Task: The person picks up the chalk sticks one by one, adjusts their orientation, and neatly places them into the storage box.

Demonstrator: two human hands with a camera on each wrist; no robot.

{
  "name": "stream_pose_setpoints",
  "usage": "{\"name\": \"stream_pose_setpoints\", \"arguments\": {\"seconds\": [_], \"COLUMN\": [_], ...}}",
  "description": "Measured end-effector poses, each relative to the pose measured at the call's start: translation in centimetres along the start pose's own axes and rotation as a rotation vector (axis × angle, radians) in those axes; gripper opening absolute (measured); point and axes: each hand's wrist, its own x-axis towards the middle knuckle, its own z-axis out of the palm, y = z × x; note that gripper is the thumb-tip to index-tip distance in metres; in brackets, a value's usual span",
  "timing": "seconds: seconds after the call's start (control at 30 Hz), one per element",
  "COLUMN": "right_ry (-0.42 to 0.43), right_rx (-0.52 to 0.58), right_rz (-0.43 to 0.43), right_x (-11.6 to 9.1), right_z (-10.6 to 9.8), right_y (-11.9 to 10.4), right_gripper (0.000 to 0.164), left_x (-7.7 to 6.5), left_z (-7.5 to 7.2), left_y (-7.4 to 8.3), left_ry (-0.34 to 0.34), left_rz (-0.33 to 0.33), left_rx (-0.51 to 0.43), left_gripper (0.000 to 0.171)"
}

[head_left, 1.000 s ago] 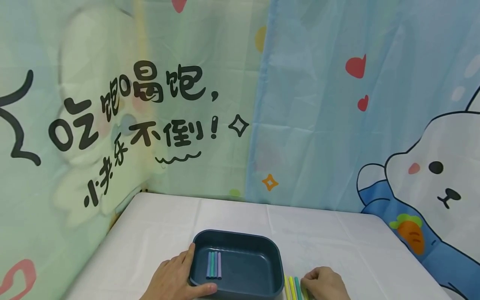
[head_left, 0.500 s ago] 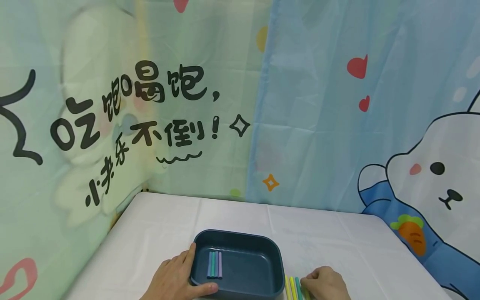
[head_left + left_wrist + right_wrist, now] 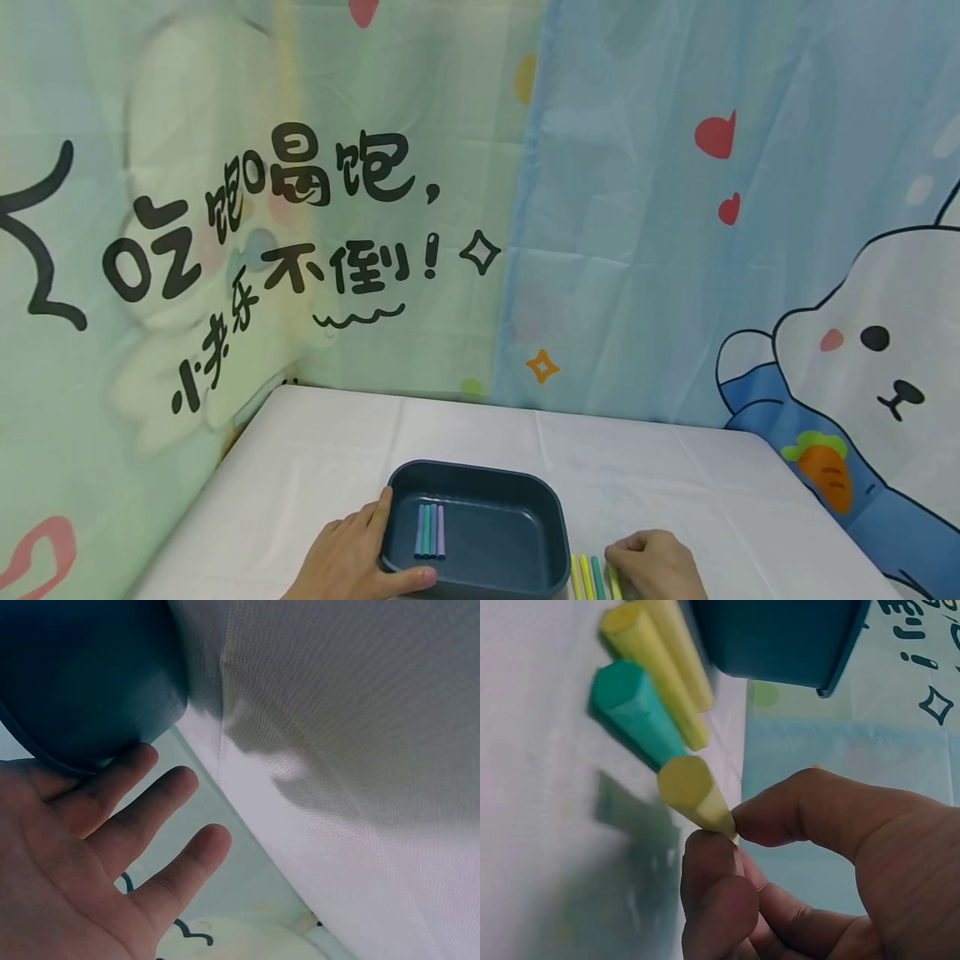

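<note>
A dark blue rectangular tray (image 3: 495,533) stands on the white table, four-cornered with rounded edges. My left hand (image 3: 348,550) rests on its left side, fingers straight along the wall and thumb over the near rim. Inside, at the left, several blue, green and purple chalk sticks (image 3: 430,532) lie side by side. My right hand (image 3: 660,562), just right of the tray, pinches a yellow chalk stick (image 3: 690,787) between thumb and fingers. Beside it lie a green chalk stick (image 3: 634,709) and two yellow chalk sticks (image 3: 656,675), close to the tray's right wall.
The white tablecloth (image 3: 337,425) reaches back to a printed curtain (image 3: 637,250) with lettering, hearts and a cartoon bear (image 3: 847,367). In the left wrist view the tablecloth's edge runs close past the fingertips.
My right hand has shifted slightly to the right with the yellow chalk stick, widening the gap to the green one. The left hand and the tray hold still.
</note>
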Motion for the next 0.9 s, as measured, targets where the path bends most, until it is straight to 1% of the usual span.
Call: {"name": "stream_pose_setpoints", "arguments": {"seconds": [0.1, 0.2, 0.27, 0.33, 0.43, 0.57, 0.67, 0.9], "right_ry": [0.009, 0.031, 0.033, 0.032, 0.031, 0.038, 0.037, 0.061], "right_rx": [0.016, 0.025, 0.048, 0.084, 0.136, 0.175, 0.198, 0.259], "right_rz": [-0.017, -0.056, -0.089, -0.102, -0.099, -0.095, -0.112, -0.164], "right_x": [-0.1, -0.3, -0.4, -0.6, -1.0, -1.4, -1.7, -2.2], "right_z": [-0.4, -0.6, -0.8, -0.9, -1.0, -0.9, -0.8, 0.0], "right_y": [-0.3, -0.6, -0.8, -1.2, -2.1, -3.6, -4.6, -6.9], "right_gripper": [0.025, 0.023, 0.023, 0.023, 0.024, 0.025, 0.026, 0.025], "left_x": [0.0, 0.0, 0.0, 0.0, 0.0, 0.0, 0.0, 0.0], "left_z": [0.0, 0.0, -0.1, -0.1, -0.1, -0.1, 0.0, 0.0], "left_y": [0.0, 0.1, 0.1, 0.1, 0.0, 0.0, 0.0, 0.0], "left_ry": [-0.004, -0.004, -0.005, -0.008, -0.011, -0.013, -0.015, -0.014], "left_rz": [-0.003, -0.004, -0.002, -0.003, -0.004, -0.01, -0.012, -0.014], "left_rx": [-0.004, -0.005, -0.004, -0.003, 0.0, -0.003, -0.009, -0.007], "left_gripper": [0.122, 0.121, 0.121, 0.121, 0.121, 0.122, 0.122, 0.122]}}
